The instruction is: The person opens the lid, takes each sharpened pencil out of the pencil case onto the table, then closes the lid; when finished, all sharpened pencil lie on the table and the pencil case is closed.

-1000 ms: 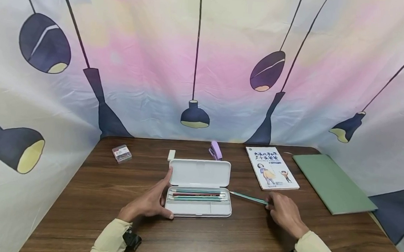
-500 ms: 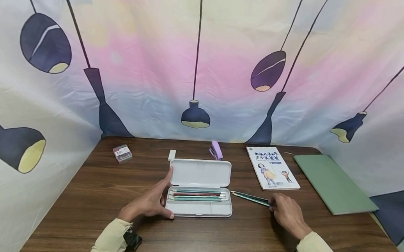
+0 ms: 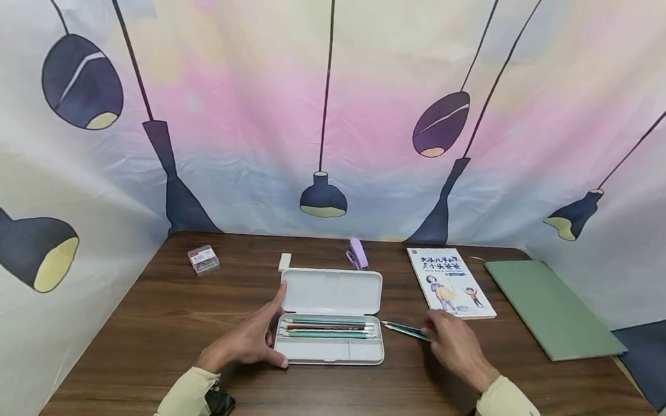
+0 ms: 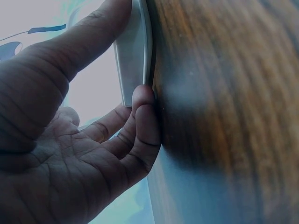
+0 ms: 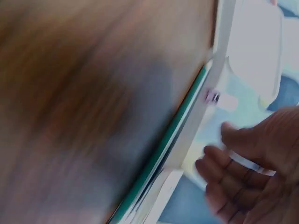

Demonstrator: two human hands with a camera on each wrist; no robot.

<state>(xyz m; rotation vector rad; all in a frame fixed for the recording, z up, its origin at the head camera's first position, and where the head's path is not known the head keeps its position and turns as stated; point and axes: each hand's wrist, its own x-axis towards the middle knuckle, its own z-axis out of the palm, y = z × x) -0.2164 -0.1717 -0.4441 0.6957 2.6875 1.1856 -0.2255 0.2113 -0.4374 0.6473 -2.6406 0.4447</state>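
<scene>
A white pencil case (image 3: 328, 353) lies open in the middle of the brown table, its lid (image 3: 330, 290) flat behind the tray. Several pencils (image 3: 327, 327) lie in its long compartment. My left hand (image 3: 266, 332) rests against the case's left end, index finger along the lid and thumb at the front corner. The left wrist view shows that white edge (image 4: 133, 51) between thumb and fingers (image 4: 140, 107). Right of the case, my right hand (image 3: 437, 331) pinches two thin pencils (image 3: 402, 329) lying on the table, points toward the case. The blurred right wrist view shows a thin stick (image 5: 245, 161) across my curled fingers.
Behind the case lie a white eraser (image 3: 285, 262), a purple stapler (image 3: 356, 253) and a small clear box (image 3: 204, 259). An illustrated book (image 3: 452, 281) and a green folder (image 3: 552, 310) lie at the right. A printed curtain surrounds the table.
My right hand has moved left along the table toward the case, covering more of the pencils. A second, darker pencil shows beside the green one. The left hand has stayed put.
</scene>
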